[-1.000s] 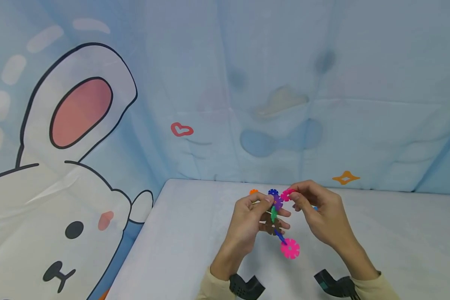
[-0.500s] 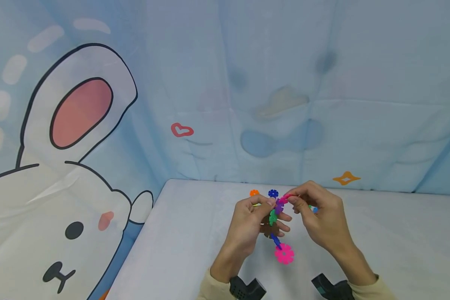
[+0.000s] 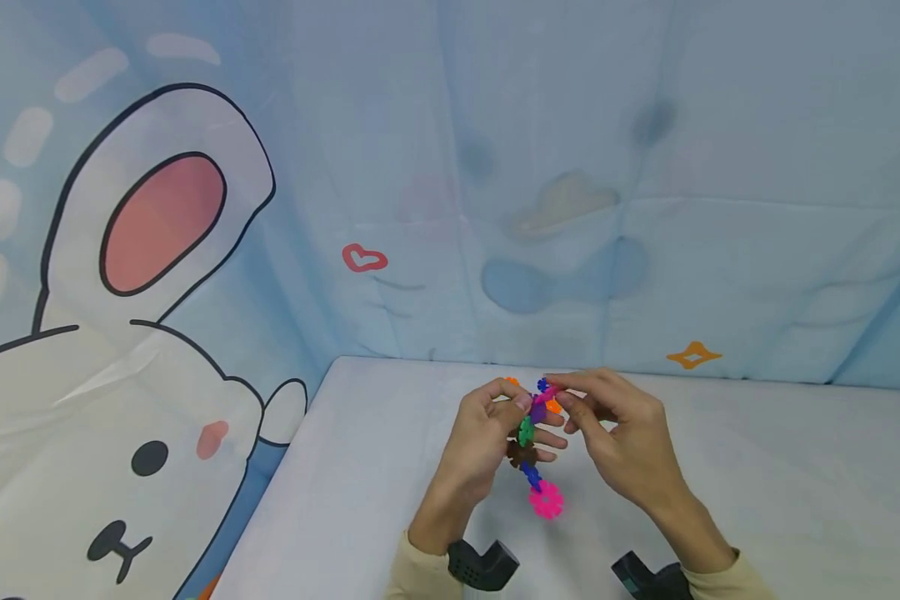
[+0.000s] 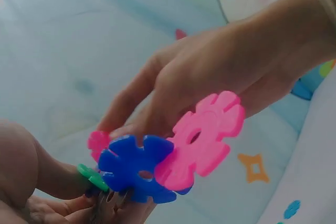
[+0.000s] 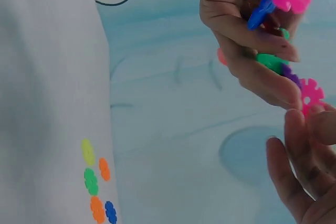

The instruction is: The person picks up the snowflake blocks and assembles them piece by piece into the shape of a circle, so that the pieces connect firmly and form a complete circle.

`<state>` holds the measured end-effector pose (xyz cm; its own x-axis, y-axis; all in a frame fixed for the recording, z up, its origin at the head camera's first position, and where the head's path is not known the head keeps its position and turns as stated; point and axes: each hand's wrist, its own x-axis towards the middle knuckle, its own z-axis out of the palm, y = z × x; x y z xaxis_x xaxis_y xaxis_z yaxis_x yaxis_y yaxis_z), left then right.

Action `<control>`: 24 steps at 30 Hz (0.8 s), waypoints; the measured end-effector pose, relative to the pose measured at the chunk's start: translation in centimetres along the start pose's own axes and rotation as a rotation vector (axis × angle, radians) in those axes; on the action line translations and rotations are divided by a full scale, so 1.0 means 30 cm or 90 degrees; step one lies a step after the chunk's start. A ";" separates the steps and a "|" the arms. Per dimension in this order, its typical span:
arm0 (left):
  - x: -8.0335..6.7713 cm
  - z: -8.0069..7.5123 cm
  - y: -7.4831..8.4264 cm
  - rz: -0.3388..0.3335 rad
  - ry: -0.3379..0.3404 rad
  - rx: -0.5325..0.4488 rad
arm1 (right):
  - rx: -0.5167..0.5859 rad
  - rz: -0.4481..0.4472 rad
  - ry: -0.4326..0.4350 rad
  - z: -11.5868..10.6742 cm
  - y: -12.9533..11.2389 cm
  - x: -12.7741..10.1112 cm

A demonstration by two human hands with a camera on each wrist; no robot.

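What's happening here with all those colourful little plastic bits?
A person is slotting flower-shaped plastic snowflake discs together above a pale table. The left hand grips a chain of joined discs ending in a big pink disc. The right hand pinches a small pink disc at the chain's top. Spare discs lie on the table.

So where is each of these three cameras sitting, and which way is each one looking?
Head: worn on the head, looking forward and down at the table; both hands, the left hand and the right hand, hold a chain of snowflake discs.
Left wrist: on the left wrist, looking up past the chain's pink disc toward the right hand.
Right wrist: on the right wrist, facing the left hand and loose discs on the table.
Shared: all three show the chain.
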<state>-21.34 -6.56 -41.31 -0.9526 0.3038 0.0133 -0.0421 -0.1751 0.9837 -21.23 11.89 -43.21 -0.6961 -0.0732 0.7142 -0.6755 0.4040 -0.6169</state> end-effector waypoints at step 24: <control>0.050 -0.122 -0.006 -0.042 0.151 -0.258 | -0.160 0.198 -0.299 0.176 0.220 -0.102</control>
<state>-23.87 -9.49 -42.14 -0.9846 0.1119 -0.1344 -0.1735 -0.5289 0.8308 -24.83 9.95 -51.22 -0.9225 -0.2884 0.2563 -0.3857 0.6697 -0.6346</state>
